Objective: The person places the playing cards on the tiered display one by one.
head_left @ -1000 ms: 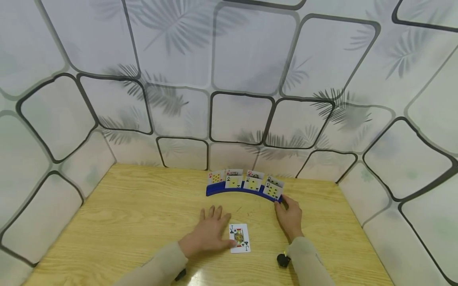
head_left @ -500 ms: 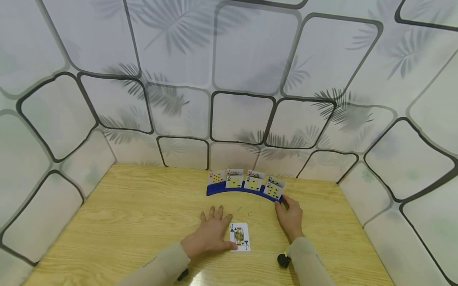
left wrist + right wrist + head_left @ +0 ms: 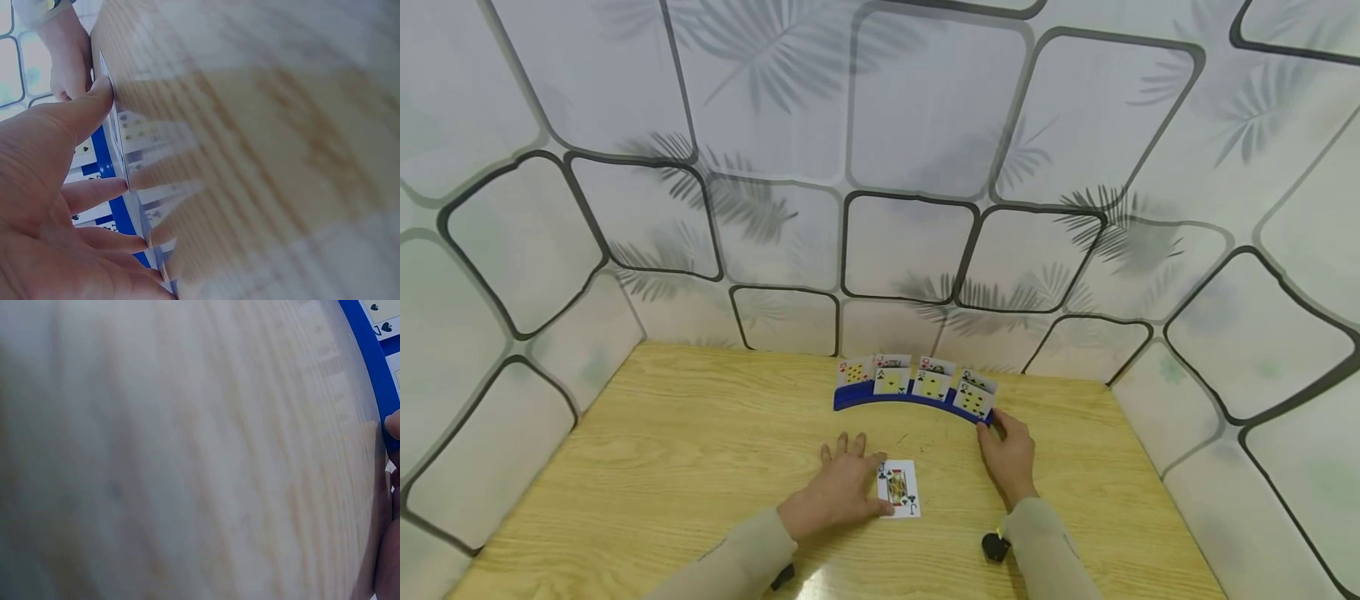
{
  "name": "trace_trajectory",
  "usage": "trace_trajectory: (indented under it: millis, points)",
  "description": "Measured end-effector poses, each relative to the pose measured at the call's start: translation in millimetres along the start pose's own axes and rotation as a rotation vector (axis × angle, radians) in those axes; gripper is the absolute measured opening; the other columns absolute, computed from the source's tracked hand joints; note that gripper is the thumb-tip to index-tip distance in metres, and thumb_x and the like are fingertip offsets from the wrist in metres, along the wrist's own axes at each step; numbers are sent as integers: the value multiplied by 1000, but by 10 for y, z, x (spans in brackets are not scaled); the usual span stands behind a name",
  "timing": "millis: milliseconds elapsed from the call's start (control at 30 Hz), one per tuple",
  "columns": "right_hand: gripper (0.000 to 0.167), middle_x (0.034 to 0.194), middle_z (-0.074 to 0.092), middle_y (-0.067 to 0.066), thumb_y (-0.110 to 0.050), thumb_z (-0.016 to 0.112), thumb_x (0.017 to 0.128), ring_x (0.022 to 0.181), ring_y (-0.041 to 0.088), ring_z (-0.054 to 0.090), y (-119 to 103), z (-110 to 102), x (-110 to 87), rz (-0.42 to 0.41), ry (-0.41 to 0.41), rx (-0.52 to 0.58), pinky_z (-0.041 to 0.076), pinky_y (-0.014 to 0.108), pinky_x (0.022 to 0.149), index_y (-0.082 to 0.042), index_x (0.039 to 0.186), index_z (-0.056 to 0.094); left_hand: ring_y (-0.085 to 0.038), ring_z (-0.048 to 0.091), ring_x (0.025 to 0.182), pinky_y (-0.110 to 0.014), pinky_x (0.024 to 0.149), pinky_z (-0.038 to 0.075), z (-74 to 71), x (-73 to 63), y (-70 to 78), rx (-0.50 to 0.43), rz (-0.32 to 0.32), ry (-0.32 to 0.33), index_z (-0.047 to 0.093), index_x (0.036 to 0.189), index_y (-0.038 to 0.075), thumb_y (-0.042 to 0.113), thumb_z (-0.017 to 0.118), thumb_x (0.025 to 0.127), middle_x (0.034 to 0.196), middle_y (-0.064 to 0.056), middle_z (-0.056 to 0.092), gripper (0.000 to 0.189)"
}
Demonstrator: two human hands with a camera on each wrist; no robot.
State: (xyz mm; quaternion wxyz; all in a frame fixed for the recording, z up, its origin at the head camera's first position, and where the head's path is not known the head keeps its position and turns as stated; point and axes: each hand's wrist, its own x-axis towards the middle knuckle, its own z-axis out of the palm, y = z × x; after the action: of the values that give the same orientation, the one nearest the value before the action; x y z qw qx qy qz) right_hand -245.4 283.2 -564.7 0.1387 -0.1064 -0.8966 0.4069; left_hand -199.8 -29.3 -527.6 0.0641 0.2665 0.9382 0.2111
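Note:
My left hand (image 3: 837,493) lies with fingers spread on the table, the thumb on the lower left of a jack of clubs playing card (image 3: 900,492) and the index fingertip by its upper left corner. Seen from the left wrist, the left hand (image 3: 81,200) has the card (image 3: 116,140) edge-on by its thumb and index finger. My right hand (image 3: 1009,457) grips the right end of a curved blue card holder (image 3: 859,398), thumb in front. Several playing cards stand in the holder in two rows. The right wrist view catches only the right thumb (image 3: 393,425) against the blue holder (image 3: 370,347).
The wooden table (image 3: 700,433) runs back to a patterned fabric wall (image 3: 902,250), with more fabric on both sides. A small black object (image 3: 995,547) sits beside the right cuff. Another dark object (image 3: 783,576) shows by the left sleeve.
The jack of clubs has slid slightly away from me and to the left, under the left thumb and nearer the index finger. The right hand and holder stay put.

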Motion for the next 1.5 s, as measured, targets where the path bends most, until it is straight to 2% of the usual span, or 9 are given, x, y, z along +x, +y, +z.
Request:
trace_trajectory:
  millis: [267,633,967,1233,1500]
  points:
    - [52,149,56,28,-21,68,102,144,45,48,-12,-5,4,-4,-11,-5,36,59,124,4,147,57,-69,31,145,-85,112,28,-24,-20,-12,-54,-5,-16,63,145,9,52,85,83,159,-37,40,79]
    - [51,149,56,29,-20,67,102,144,47,48,-40,-17,-15,-5,-3,-4,36,60,124,5,146,57,-68,30,146,-85,112,28,-55,-61,-27,-42,30,-33,60,149,12,47,80,90,161,-37,37,71]
    - [51,149,56,29,-21,67,102,144,46,48,-20,-9,-6,-7,-10,3,36,60,124,4,146,57,-67,33,145,-83,112,30,-42,-49,-46,-50,25,-17,60,146,6,48,83,87,159,-36,40,77]
    - [49,143,61,29,-20,69,101,140,47,52,21,3,14,-43,27,-5,38,61,121,5,142,61,-65,36,144,-85,110,30,-40,-17,-54,-67,17,12,62,141,4,47,87,84,156,-37,45,76]
    - [49,144,60,29,-21,69,101,140,46,52,31,12,18,-42,19,0,39,59,121,5,142,61,-66,36,144,-85,111,30,-65,-16,-28,-87,-3,-1,64,140,0,46,88,83,156,-38,44,77]
